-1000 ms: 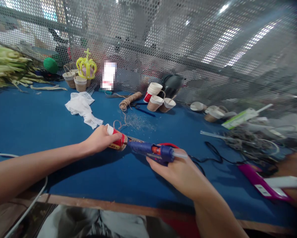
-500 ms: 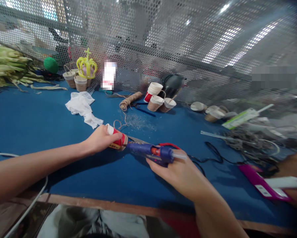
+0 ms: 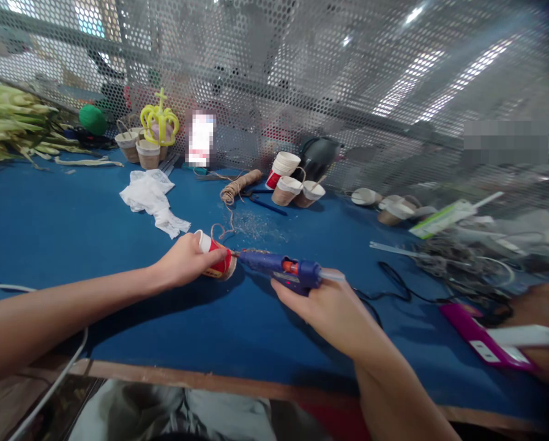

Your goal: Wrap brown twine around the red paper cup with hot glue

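Note:
My left hand [image 3: 185, 260] is closed around a small red and white paper cup [image 3: 220, 264], tilted on its side with its base toward the right. Twine lies along the cup's base end and trails back to a roll of twine [image 3: 241, 186]. In my right hand [image 3: 322, 306] is a blue hot glue gun [image 3: 281, 269], a clear glue stick poking out of its rear. The gun's nozzle is at the cup's base edge; whether it touches cannot be made out. My right fingers wrap the handle, partly hidden behind the gun.
Behind stand twine-wrapped cups [image 3: 287, 191], a white cloth [image 3: 151, 197], a yellow crown [image 3: 160, 119] and a mesh partition [image 3: 256, 79]. At right are a magenta power strip [image 3: 480, 343], a black cable [image 3: 393, 285] and another person's blurred hand [image 3: 535, 312].
The glue gun's nozzle has shifted slightly up along the cup's base edge, and the gun sits a little higher. The scissors and red handle seen behind the gun are now hidden.

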